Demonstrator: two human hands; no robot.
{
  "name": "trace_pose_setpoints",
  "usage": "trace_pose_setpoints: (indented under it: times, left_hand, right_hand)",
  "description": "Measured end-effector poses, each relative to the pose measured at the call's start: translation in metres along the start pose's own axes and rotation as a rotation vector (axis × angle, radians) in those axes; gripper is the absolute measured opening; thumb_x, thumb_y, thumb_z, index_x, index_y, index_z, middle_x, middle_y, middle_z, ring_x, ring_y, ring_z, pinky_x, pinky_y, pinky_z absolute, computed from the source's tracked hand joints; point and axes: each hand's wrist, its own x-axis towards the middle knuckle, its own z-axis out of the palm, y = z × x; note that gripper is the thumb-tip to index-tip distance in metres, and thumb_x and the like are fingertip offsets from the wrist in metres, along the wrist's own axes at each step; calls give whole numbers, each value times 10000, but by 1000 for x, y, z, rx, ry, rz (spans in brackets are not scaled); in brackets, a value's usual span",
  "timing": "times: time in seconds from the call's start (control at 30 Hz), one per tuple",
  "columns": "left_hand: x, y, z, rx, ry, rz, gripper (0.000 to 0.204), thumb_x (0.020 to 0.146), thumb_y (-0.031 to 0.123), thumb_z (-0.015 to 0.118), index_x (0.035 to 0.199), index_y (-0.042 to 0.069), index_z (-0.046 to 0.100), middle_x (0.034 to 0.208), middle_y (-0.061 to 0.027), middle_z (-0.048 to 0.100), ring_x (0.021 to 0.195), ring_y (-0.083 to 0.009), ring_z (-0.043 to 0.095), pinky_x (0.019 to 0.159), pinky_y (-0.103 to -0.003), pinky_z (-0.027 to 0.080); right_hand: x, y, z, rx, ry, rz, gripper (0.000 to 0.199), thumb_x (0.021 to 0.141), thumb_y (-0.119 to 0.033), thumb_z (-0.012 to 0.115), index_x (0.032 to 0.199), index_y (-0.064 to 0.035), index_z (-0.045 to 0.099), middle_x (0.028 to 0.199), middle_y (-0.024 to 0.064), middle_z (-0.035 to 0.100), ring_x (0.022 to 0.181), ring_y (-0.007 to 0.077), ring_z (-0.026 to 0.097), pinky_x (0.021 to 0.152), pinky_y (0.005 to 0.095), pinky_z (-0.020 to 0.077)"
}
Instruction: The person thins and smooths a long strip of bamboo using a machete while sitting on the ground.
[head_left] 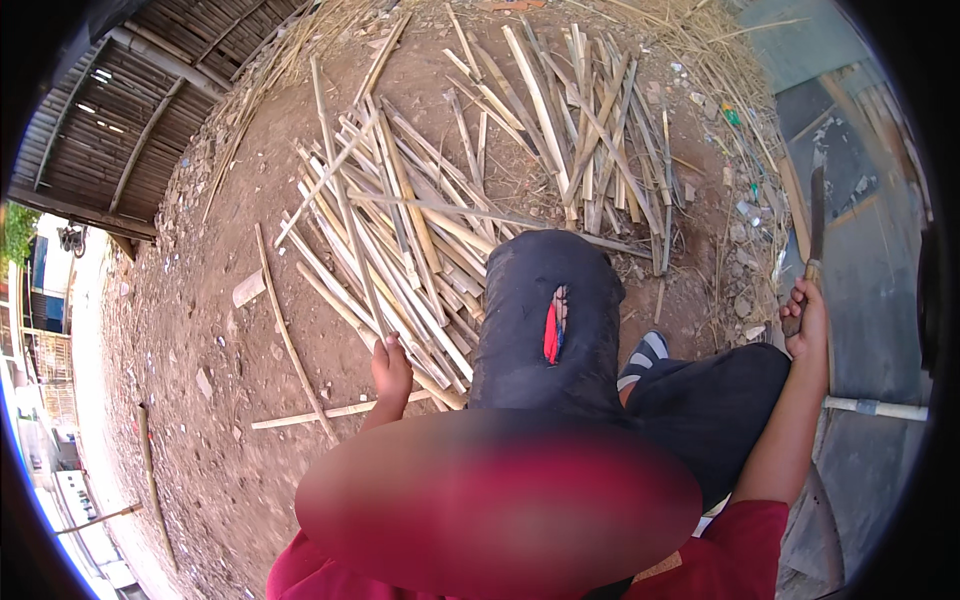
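Observation:
On the left, my left hand point(392, 372) is closed around the near end of a long bamboo strip point(350, 215), which slants away over a heap of split bamboo point(430, 265). Out to the right, my right hand point(808, 318) grips the handle of a machete point(817, 215); its dark blade points up and away from the heap. Between the two hands, my bent leg in dark trousers point(520, 330) covers the near right part of the heap. A red and blue patch shows through a tear at the knee.
More bamboo strips point(600, 130) lie at the far middle. A loose bamboo pole point(285, 330) lies on the dirt at left. Grey sheet panels point(870, 330) stand close by the machete. A slatted bamboo structure point(130, 120) is at far left. Rubble point(735, 235) lines the right side.

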Motion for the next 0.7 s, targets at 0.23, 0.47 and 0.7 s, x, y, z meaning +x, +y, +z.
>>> trace_pose_setpoints:
  times: [0.23, 0.47, 0.7]
  left_hand:
    - [-24, -17, 27, -30, -131, -268, 305, 1078, 298, 424, 1160, 30, 546, 681, 30, 432, 505, -64, 406, 413, -251, 342]
    - [-35, -43, 22, 233, -66, 31, 334, 1064, 282, 457, 1143, -8, 602, 697, 7, 500, 629, -84, 460, 583, -272, 406]
    - [-18, 12, 22, -95, -121, -181, 292, 1070, 294, 430, 1183, 58, 560, 684, 38, 415, 500, -57, 373, 414, -237, 304]
  right_hand:
    - [-4, -3, 4, -13, 19, -5, 130, 906, -168, 638, 857, -140, 521, 682, -54, 467, 508, 61, 394, 528, 252, 374]
    - [-20, -6, 2, -60, 47, -58, 109, 907, -166, 647, 911, -115, 551, 679, -48, 472, 498, 61, 404, 517, 257, 385]
    - [-55, -34, -6, 100, 79, -313, 134, 896, -113, 643, 977, -68, 546, 714, -17, 476, 518, 70, 416, 531, 268, 398]
